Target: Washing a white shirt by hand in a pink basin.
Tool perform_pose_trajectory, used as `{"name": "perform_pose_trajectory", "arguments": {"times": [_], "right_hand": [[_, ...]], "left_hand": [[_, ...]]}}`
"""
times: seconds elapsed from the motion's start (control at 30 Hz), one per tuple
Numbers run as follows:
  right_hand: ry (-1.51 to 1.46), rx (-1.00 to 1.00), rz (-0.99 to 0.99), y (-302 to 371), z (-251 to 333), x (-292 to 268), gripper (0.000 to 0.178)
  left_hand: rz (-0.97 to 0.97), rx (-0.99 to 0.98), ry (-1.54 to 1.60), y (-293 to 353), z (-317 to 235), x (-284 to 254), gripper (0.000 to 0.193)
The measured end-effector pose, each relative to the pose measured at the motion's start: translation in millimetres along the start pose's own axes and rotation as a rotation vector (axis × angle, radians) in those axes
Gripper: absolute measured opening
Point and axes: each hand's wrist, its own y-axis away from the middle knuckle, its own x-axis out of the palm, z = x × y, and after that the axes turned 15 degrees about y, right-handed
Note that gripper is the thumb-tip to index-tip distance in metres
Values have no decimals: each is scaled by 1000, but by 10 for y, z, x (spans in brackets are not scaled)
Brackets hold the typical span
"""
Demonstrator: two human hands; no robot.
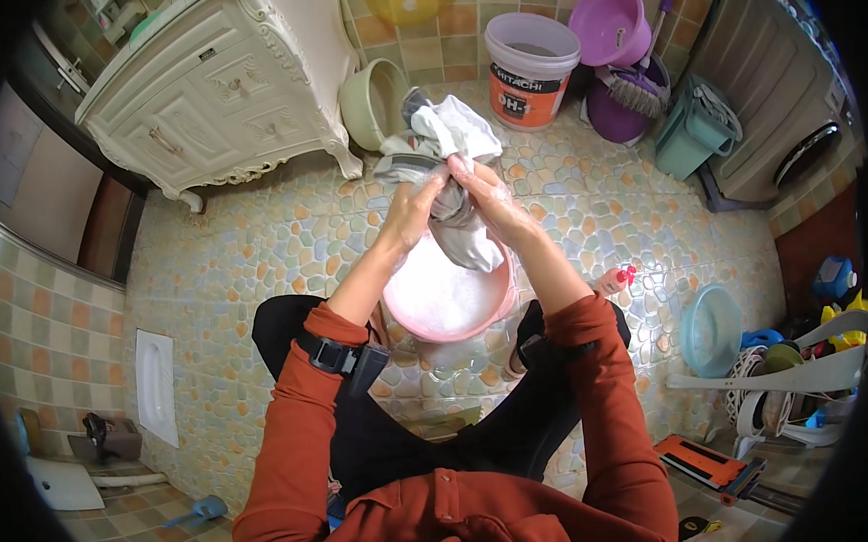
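Between my two hands is a wet white and grey garment, bunched up, with its lower end hanging over a pink basin. My left hand is closed on the cloth from the left side. From the right, my right hand grips it too, its thumb pressed on the fabric; white suds cling to both hands. Foamy white water fills the basin, which stands on the floor between my knees. What kind of garment it is cannot be made out.
Beyond the basin stand a cream cabinet, a pale bucket, an orange-labelled bucket and a purple mop bucket. On the right are a red-capped bottle, a light blue basin and a teal bin.
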Motion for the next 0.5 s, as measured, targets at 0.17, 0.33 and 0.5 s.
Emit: {"name": "perform_pose_trajectory", "arguments": {"times": [0.17,0.33,0.5], "right_hand": [[-441,-11,66,88,93,14,57],[-797,-64,108,137,256,-28,64],[-896,-62,113,131,275,-41,61]], "left_hand": [[-78,48,-260,-4,66,-143,42],[-167,375,-186,32,-33,-97,21],[-194,388,-197,145,-258,81,19]]}}
